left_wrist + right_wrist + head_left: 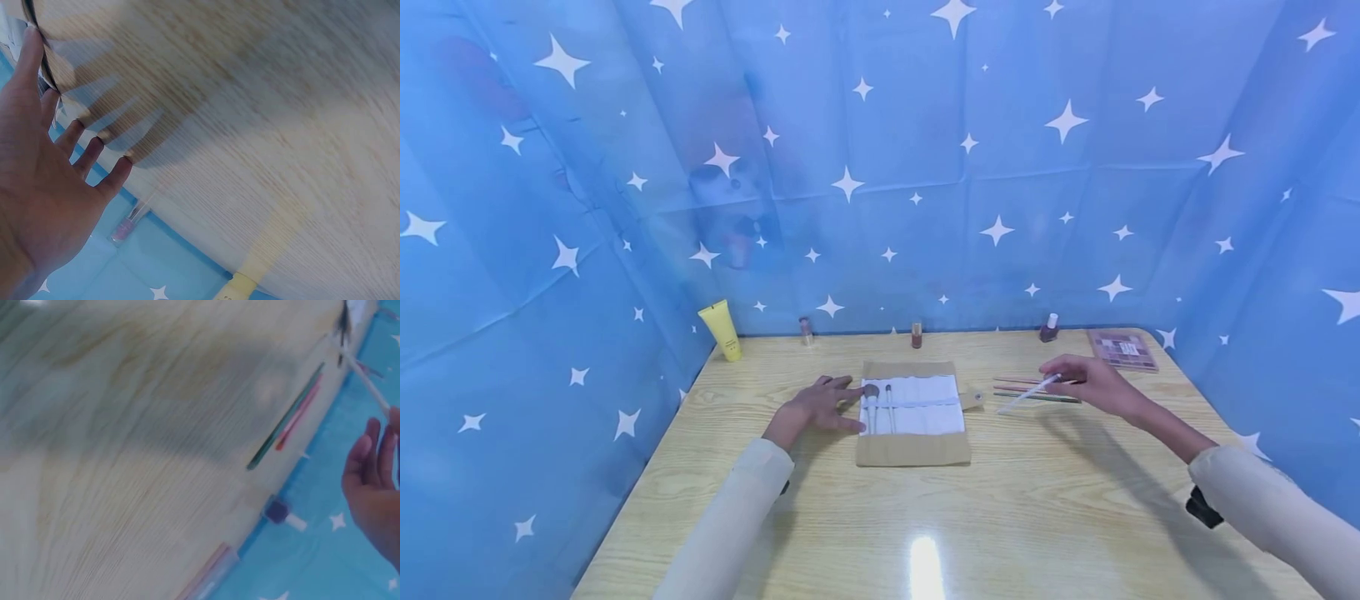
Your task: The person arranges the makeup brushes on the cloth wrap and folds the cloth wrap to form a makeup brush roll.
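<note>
"What was the biggest thing there?"

"A blue curtain (850,233) with white stars. A wood table (820,533) stood in front of it."

"What lay near the middle?"

"A brown case (913,454). It was spread out flat on the table, with its white inside facing up."

"And the 2 hands?"

"The left hand (826,404) was loose, with its fingers spread and touching the case's left edge. It gripped nothing that I could see. The right hand (1093,386) was over to the right, above the table, and it pinched a white stick (1026,395)."

"Where did that stick point?"

"It slanted down toward the case, but it was well apart from it. A green stick (1041,398) and a pink stick (1009,388) lay on the table close by."

"Was anything in the case?"

"2 brushes. A big brush (871,393) was at the left, and a small brush (889,395) was just beside it. Both seemed tucked under a thin band (928,405)."

"So what step was it?"

"Filling the case, I think. The white stick looked like number 3."

"And the next move?"

"I'd say it called for bringing the stick left, lining it up with the brushes and sliding it under the band."
</note>
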A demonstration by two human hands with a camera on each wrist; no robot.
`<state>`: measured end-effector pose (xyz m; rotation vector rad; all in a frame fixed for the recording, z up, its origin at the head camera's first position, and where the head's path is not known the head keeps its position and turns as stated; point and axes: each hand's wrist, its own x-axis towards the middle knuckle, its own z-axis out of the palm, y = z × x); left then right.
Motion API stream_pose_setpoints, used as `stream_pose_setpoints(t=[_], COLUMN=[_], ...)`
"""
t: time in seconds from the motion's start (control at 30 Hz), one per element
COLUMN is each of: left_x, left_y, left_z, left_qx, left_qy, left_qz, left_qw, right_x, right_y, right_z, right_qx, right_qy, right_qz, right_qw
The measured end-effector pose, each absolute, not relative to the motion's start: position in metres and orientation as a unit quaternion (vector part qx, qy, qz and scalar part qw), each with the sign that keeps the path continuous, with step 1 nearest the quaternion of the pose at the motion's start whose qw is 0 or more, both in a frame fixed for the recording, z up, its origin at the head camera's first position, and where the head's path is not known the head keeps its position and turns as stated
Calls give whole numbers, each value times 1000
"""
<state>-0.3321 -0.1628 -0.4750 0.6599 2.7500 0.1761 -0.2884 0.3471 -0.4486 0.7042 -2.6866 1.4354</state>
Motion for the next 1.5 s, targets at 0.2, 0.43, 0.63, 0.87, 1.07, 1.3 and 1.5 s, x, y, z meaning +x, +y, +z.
stream_pose_setpoints(t=[0.2,0.43,0.63,0.87,1.07,1.3,1.5], left_x=[-332,-335,-334,-335,-336,-335,-336], left_y=[-165,-166,-165,-165,-165,-165,-165], left_z=[-477,-480,-479,-481,-479,-477,-478], left_qx=[229,238,236,235,231,227,224], left_qy=[960,958,958,960,960,959,960], left_qz=[63,60,59,51,53,67,69], left_qw=[151,150,152,146,149,155,155], right_x=[-293,-305,-317,-328,-340,-356,-366], right_y=[331,309,288,260,240,216,195], right_z=[-435,-432,-429,-424,-424,-430,-434], right_qx=[146,120,129,141,140,142,141], right_qy=[-858,-861,-849,-853,-850,-840,-840], right_qz=[490,491,510,501,506,522,522], right_qw=[-48,-51,-48,-43,-37,-41,-44])
